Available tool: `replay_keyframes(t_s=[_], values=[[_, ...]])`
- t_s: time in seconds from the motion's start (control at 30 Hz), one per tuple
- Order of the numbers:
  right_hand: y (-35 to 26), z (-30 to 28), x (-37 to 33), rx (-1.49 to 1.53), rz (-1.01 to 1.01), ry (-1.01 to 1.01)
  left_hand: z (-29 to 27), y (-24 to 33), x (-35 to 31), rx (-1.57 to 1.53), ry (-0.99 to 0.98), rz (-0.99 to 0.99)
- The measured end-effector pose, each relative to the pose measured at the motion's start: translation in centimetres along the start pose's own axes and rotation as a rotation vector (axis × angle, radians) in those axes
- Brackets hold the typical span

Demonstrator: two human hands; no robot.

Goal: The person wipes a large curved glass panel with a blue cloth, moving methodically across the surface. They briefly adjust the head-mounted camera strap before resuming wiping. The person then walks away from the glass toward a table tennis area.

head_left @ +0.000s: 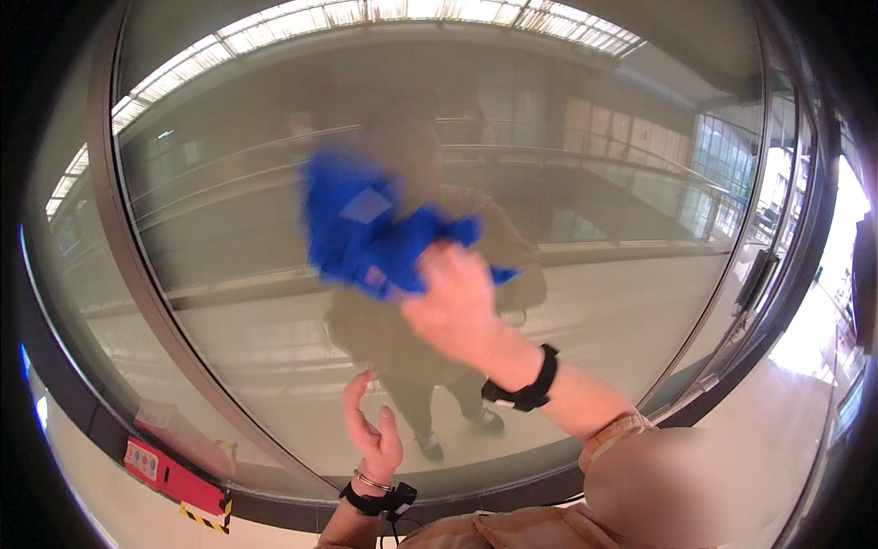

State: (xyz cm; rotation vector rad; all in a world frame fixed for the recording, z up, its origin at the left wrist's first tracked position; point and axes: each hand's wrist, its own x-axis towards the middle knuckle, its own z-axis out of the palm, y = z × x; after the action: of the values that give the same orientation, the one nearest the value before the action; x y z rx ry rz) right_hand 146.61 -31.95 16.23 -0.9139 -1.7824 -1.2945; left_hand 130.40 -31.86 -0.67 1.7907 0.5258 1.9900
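While my right hand (453,306) is closed on its near edge, one bright blue, soft fabric cloth (352,233) lies bunched beyond and left of my grip, its far end blurred. Behind the grip: one large, shiny, reflective glass pane (622,320), showing a standing figure; whether the cloth touches it, I cannot tell. Left of the grip: one grey-brown, upright metal frame strip (174,311). Well to its right: one long, black handle (755,279). Just behind it, on my wrist: one black strap wristband (530,389). Below and slightly left: my left hand (377,435), open, fingers curved, thumb apart, wearing one thin silver bangle (370,481). Low, far left: one red, elongated box (192,487) with a pale label.
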Motion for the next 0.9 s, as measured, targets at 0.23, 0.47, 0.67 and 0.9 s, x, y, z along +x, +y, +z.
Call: replay_keyframes(t_s=[0.23,0.47,0.67,0.9], values=[[-6.6,1.7,-9.2,0.59,0.036,-0.361,-0.5,1.9,-1.9,-0.283,0.106,-0.42],[-6.9,-1.2,-11.6,0.843,0.121,-0.432,0.6,3.2,-3.7,-0.759,0.1,-0.75],[-7.4,-5.1,-11.6,1.157,0.083,-0.462,-0.5,3.1,-4.8,-0.785,0.344,-0.943],[-1.9,-6.7,-14.0,0.966,0.391,-0.158,-10.9,-0.7,0.7,0.186,0.899,-0.252]])
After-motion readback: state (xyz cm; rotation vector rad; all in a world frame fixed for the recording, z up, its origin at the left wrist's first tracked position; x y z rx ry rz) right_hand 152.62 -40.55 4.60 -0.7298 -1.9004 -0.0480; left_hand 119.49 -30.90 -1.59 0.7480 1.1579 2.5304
